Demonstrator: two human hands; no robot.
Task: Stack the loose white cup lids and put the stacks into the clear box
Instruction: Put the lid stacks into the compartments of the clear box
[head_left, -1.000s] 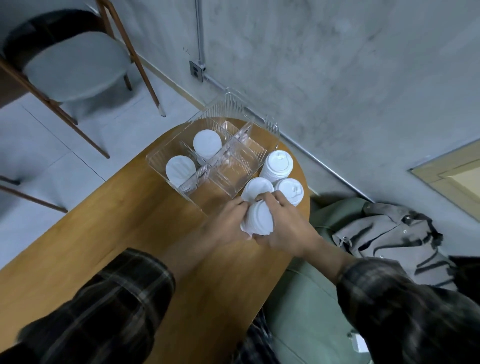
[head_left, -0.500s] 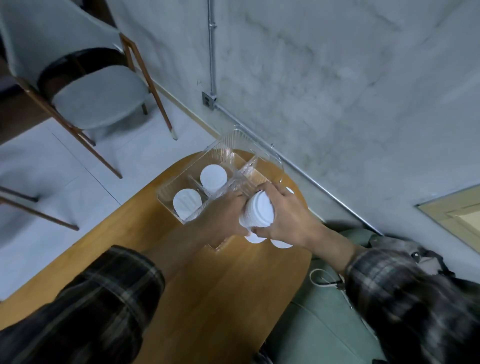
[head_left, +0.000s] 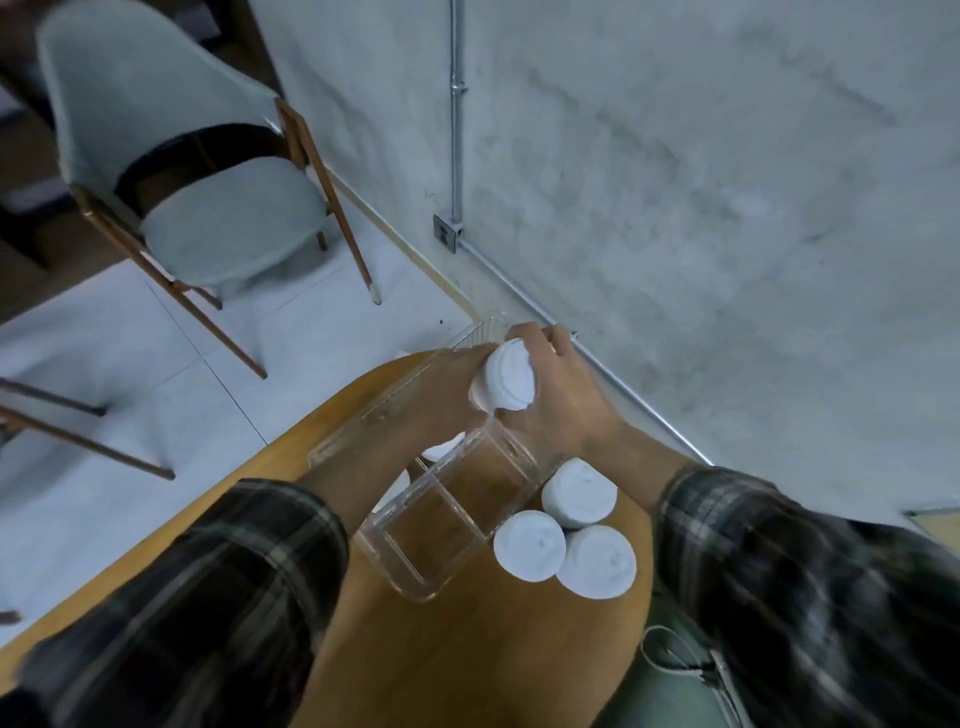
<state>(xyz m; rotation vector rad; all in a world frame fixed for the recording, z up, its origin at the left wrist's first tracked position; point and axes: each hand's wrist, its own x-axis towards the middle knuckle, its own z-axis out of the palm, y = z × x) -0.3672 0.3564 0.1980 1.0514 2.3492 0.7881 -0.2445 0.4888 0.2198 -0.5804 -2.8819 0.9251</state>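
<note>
White lid stack (head_left: 506, 382) tilted above clear box (head_left: 434, 543) — three stacks (head_left: 530, 545) beside it.

A wooden table (head_left: 467, 649) with a rounded far end is shown from above. A clear box (head_left: 415, 590), divided into compartments, is set on the tabletop near that end, at an angle to the table's edge. The brown wood is seen through the floor of its two nearest compartments. Three piles of white lids are stood directly on the wood, just beside the box's right wall: a far pile (head_left: 579, 492), a middle pile (head_left: 529, 544) and a near pile (head_left: 597, 563). They are crowded together, touching or almost touching. How many lids each holds cannot be told.
</note>
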